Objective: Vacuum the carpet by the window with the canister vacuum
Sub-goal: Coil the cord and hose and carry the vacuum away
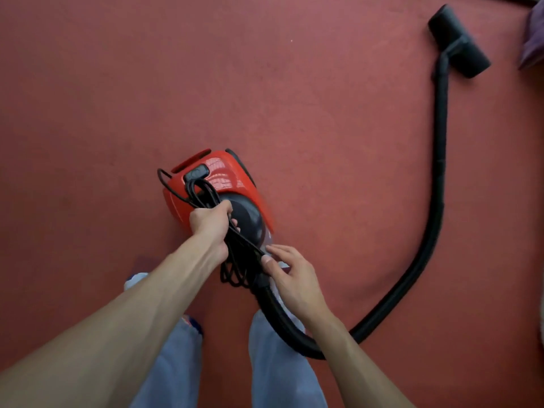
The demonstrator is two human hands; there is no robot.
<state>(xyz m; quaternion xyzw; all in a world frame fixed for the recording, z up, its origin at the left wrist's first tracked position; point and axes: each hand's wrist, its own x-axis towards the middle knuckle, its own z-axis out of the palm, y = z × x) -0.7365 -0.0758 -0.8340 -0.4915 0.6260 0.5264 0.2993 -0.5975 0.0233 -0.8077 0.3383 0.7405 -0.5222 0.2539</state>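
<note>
Light blue trouser legs [176, 363] stand on the red carpet [88, 98]. The right hand [290, 272] lies loose, fingers spread, thumb touching the looped black power cord [235, 275] beside the hose cuff. The left hand [210, 222] grips that cord bundle over the glossy red-and-black canister vacuum [217, 169], mid-carpet. Its black ribbed hose [438, 172] curves right to the black floor nozzle [459, 42] at the carpet's far right, near a purple cloth [534, 39].

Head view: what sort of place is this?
Probably a carpeted room in a home. The red carpet fills the floor, a red canister vacuum with black hose and floor nozzle sits on it, the left hand gripping its bundled power cord, and purple fabric shows at the right edge.
</note>
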